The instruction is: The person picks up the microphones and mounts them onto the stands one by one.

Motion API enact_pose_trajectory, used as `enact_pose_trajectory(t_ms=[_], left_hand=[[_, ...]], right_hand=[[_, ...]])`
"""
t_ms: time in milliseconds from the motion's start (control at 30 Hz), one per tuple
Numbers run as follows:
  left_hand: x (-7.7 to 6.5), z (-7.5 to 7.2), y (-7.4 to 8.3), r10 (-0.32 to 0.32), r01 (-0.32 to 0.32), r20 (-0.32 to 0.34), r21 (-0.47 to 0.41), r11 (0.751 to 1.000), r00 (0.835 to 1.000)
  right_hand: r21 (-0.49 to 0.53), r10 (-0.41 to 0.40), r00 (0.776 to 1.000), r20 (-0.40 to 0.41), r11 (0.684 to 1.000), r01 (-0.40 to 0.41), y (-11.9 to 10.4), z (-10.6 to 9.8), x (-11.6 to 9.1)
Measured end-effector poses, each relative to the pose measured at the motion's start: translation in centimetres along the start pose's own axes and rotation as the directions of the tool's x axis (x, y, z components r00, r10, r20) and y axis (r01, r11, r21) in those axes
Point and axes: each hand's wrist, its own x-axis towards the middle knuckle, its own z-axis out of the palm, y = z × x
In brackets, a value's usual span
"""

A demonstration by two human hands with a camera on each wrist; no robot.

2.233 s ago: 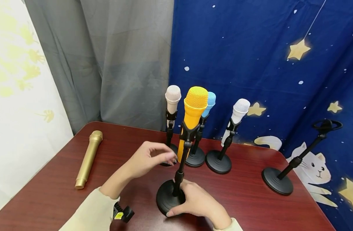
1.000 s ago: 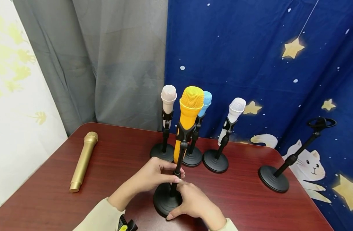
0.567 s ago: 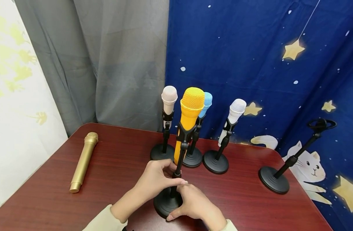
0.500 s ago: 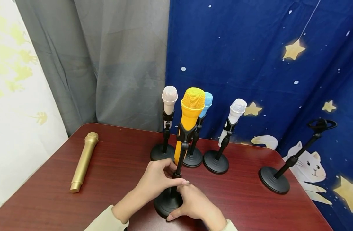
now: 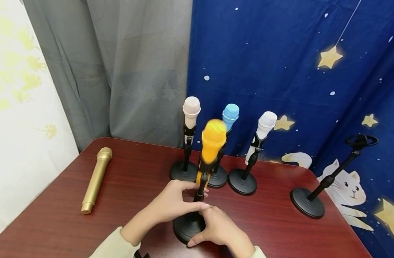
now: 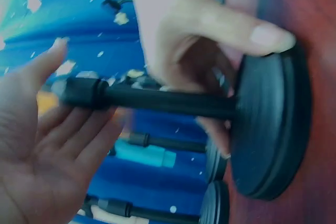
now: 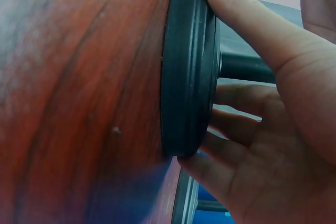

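Observation:
In the head view a yellow microphone (image 5: 213, 141) sits in the clip of a black microphone stand (image 5: 185, 229), its head blurred. My right hand (image 5: 220, 229) grips the round base, thumb on the near rim and fingers around the far side, as the right wrist view shows on the base (image 7: 189, 72). At the pole's collar is my left hand (image 5: 171, 202). In the left wrist view, the left hand's fingers (image 6: 89, 140) extend loosely behind the pole (image 6: 173, 103), and its thumb stands apart from it.
Behind stand a beige microphone (image 5: 191, 114), a blue microphone (image 5: 230, 115) and a white microphone (image 5: 266, 123), each on a black stand. A gold microphone (image 5: 96, 181) lies at the left of the wooden table (image 5: 132, 172). A stand without a microphone (image 5: 308, 202) is at the right.
My left hand has come in from the left to the pole. The yellow microphone and its clip have dropped lower, uncovering the blue microphone's head. My right hand stays on the base.

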Motion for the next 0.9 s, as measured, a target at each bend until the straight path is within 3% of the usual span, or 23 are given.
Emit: enact_pose_trajectory(t_ms=[133,333,467,600,733,900], left_hand=[[0.2,-0.9,-0.6,0.009,0.008,0.160,-0.102,0.995,0.987],[0.3,-1.0,-0.6,0.011,0.013,0.175,-0.134,0.991,0.985],[0.3,-0.8,-0.4,0.005,0.005,0.112,-0.090,0.996,0.994],[0.2,-0.2,0.0,-0.028,0.027,-0.027,-0.016,0.999,0.999],[-0.2,0.7,0.4,-0.041,0.046,-0.152,0.025,0.999,0.988],[-0.8,1.7,0.8,-0.019,0.033,-0.244,0.053,0.998,0.970]], right_hand=[[-0.016,0.007,1.000,0.008,1.000,-0.007,0.0,-0.1,0.1],[-0.023,0.006,1.000,0.004,1.000,-0.006,0.0,0.0,0.0],[-0.025,0.007,1.000,0.005,1.000,-0.007,0.0,0.0,0.0],[-0.025,0.009,1.000,-0.001,1.000,-0.009,0.0,0.1,0.0],[-0.018,0.012,1.000,-0.012,1.000,-0.012,0.0,0.1,0.0],[0.001,-0.006,1.000,-0.015,1.000,0.006,0.0,0.1,-0.1]])
